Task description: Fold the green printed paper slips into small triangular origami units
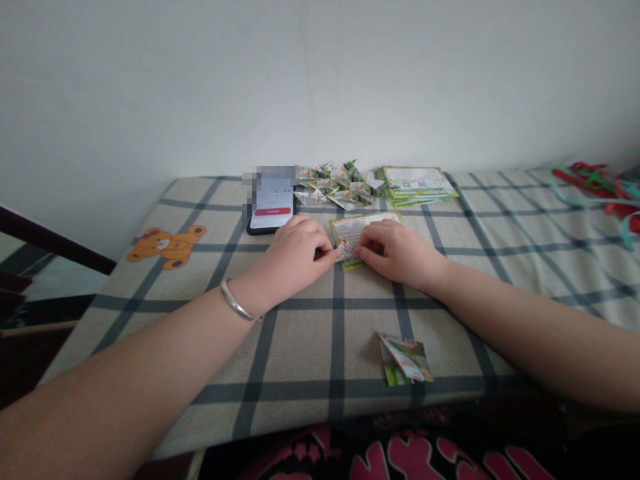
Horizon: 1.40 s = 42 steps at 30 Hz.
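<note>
A printed paper leaflet (356,228) with green edges lies on the checked cloth between my hands, and its near left corner looks folded over. My left hand (303,253) is closed, with thumb and forefinger pinching the leaflet's left side. Curled over the right part of the paper, my right hand (397,252) pinches it near the fold and hides some of it. Closer to me, a folded paper piece (406,361) of the same print rests near the table's front edge. Behind the leaflet is a cluster of folded paper pieces (345,185) with pointed ends.
A stack of flat leaflets (417,181) lies at the back right of the cluster. The phone (273,203) has a lit screen and leans toward the wall (320,80). An orange bear picture (170,247) is at left; red, green and light-blue strips (595,183) lie far right.
</note>
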Motion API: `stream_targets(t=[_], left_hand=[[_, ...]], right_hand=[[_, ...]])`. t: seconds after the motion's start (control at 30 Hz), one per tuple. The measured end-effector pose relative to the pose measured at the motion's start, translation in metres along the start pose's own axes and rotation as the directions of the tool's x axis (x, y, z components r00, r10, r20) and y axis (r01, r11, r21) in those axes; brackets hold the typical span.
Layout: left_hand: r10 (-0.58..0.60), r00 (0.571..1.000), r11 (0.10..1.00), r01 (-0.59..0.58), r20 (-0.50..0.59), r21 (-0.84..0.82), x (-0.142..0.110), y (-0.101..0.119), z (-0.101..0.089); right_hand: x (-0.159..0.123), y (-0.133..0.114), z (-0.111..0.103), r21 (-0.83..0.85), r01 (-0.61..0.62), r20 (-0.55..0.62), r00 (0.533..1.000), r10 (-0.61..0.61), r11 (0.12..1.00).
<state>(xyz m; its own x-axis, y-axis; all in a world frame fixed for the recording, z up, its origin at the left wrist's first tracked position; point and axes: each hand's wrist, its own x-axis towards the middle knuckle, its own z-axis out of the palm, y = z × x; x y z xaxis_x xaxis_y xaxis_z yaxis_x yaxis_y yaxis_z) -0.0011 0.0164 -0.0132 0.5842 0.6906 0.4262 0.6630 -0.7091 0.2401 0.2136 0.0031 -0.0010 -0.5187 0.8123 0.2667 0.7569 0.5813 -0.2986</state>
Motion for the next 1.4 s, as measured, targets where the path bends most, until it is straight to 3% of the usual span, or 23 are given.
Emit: stream_targets(t=[0.1,0.33,0.7,0.77,0.87,0.97,1.17,1.4], left_hand=[[0.021,1.0,0.999,-0.019,0.021,-0.048,-0.001,0.002,-0.001],[0.025,0.999,0.997,-0.022,0.048,-0.07,-0.001,0.006,0.0],[-0.013,0.999,0.999,0.014,0.039,-0.037,-0.003,0.005,0.002],[-0.007,0.999,1.0,0.008,0.034,-0.019,-0.004,0.006,0.002],[0.007,0.999,1.0,-0.007,0.039,0.001,-0.005,0.006,0.002],[-0.004,0.999,1.0,0.004,0.04,0.016,-0.005,0.006,0.002],[-0.03,0.999,0.999,0.029,0.031,0.033,-0.005,0.005,0.002],[-0.026,0.998,0.999,0.024,0.062,0.043,-0.006,0.007,-0.001]], right_hand=[[0.0,0.002,0.001,0.05,0.002,0.014,1.0,-0.003,0.999],[0.002,0.0,-0.001,0.036,-0.117,0.08,0.99,0.114,0.992],[0.001,-0.006,0.0,-0.029,-0.165,0.038,0.985,0.166,0.986],[0.001,-0.004,0.002,0.006,-0.14,0.013,0.99,0.139,0.99],[-0.001,-0.002,0.003,0.054,-0.004,-0.025,1.0,0.005,0.999],[-0.003,-0.002,0.0,0.003,0.109,-0.024,0.994,-0.109,0.994],[-0.007,-0.004,-0.008,-0.061,0.153,0.057,0.987,-0.15,0.986],[-0.009,-0.006,-0.005,-0.169,0.155,0.044,0.988,-0.15,0.973]])
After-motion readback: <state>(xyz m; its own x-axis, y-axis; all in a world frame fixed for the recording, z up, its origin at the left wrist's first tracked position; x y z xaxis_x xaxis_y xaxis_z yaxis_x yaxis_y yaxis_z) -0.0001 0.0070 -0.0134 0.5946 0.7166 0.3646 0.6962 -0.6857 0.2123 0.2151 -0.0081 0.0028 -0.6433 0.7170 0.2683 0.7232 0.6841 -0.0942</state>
